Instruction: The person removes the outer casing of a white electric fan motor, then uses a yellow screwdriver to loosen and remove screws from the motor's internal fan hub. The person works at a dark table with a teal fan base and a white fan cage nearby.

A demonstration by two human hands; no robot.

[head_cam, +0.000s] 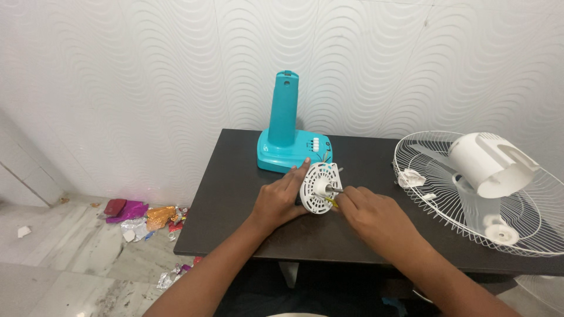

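Note:
My left hand [281, 196] grips a white round fan motor housing [320, 188] with slotted vents, holding it upright on the dark table [235, 194]. A metal shaft sticks out of its centre toward my right hand [370, 214]. My right hand is closed beside the shaft, its fingertips at the housing's lower right, with a small yellow bit showing there. Behind the housing stands a teal fan base [291, 144] with a tall column and white buttons.
A white wire fan guard [487, 194] lies at the table's right, with a white plastic motor cover [490, 161] and small white parts on it. Crumpled foil wrappers [147, 218] litter the tiled floor at left. A textured white wall stands behind.

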